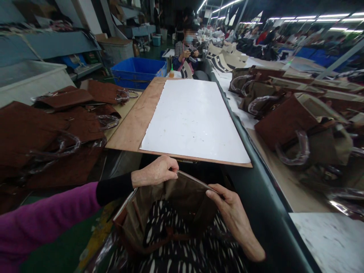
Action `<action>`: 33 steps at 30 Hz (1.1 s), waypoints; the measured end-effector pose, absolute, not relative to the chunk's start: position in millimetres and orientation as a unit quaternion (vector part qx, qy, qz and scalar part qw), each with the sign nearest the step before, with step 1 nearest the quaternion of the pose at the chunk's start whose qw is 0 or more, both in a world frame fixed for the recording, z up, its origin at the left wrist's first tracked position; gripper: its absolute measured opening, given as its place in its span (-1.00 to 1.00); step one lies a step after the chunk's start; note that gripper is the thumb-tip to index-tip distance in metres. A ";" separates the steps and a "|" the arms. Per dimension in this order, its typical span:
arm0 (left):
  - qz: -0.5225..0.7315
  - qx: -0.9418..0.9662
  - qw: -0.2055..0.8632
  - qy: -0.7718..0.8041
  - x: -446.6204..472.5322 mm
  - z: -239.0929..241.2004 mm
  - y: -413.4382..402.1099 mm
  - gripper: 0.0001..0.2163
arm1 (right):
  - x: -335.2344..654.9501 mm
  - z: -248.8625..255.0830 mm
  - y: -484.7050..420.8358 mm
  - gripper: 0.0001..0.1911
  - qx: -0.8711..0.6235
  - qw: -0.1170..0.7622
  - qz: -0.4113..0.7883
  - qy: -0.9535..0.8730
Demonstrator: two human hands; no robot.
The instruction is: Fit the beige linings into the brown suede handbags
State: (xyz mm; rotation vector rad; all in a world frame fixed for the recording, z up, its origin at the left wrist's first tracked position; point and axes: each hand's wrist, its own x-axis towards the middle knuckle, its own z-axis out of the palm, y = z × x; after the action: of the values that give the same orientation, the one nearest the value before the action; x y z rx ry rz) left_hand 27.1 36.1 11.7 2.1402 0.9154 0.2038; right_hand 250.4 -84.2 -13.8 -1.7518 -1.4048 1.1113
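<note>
A brown handbag point(133, 220) with an olive-brown lining rests at my lap, its mouth held wide. My left hand point(156, 172) pinches the far rim of the bag between thumb and fingers. Farther right along that same rim, my right hand point(231, 216) grips the edge, thumb on the inner side. A brown strap point(167, 239) crosses the near part of the bag. Patterned black-and-white cloth point(196, 256) shows below and around it. The bag's outer far side is hidden from me.
A white sheet point(190, 117) lies on a wooden board point(127, 121) ahead. Brown bags point(76, 125) with plastic-wrapped handles are piled at left, and more bags point(287, 121) at right. Beyond the board stand a blue bin point(136, 72) and a seated person point(184, 51).
</note>
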 end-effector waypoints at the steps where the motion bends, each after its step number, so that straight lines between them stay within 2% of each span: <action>1: 0.080 0.842 0.390 0.364 27.7 11.9 36.3 -0.93 | 250.6 -13.6 -84.3 -0.68 -0.669 0.306 0.414 -0.536; 9: 0.070 0.839 0.375 0.387 30.2 9.9 36.1 -0.95 | 246.0 -18.4 -81.5 -0.70 -0.683 0.284 0.308 -0.598; 15: 0.066 0.845 0.367 0.383 33.2 10.6 36.5 -0.93 | 242.8 -7.4 -75.4 -0.72 -0.707 0.222 0.249 -0.624; 17: 0.060 0.848 0.367 0.379 35.1 11.5 35.8 -0.93 | 245.5 -3.4 -71.2 -0.74 -0.717 0.198 0.280 -0.607; 20: 0.054 0.855 0.366 0.364 37.3 12.3 33.9 -0.93 | 252.1 -2.5 -65.6 -0.74 -0.703 0.180 0.405 -0.557; 24: 0.058 0.862 0.370 0.342 37.3 12.1 31.3 -0.92 | 259.5 -8.4 -66.1 -0.69 -0.630 0.226 0.581 -0.464; 33: 0.049 0.862 0.390 0.319 38.3 14.7 30.1 -0.92 | 266.6 -15.8 -70.4 -0.71 -0.576 0.304 0.689 -0.319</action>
State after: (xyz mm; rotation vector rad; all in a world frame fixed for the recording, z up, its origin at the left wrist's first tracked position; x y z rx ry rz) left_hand 38.3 30.1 14.7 2.1918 0.8097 0.1255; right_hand 266.6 -70.4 -15.8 -1.5252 -0.8438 1.8248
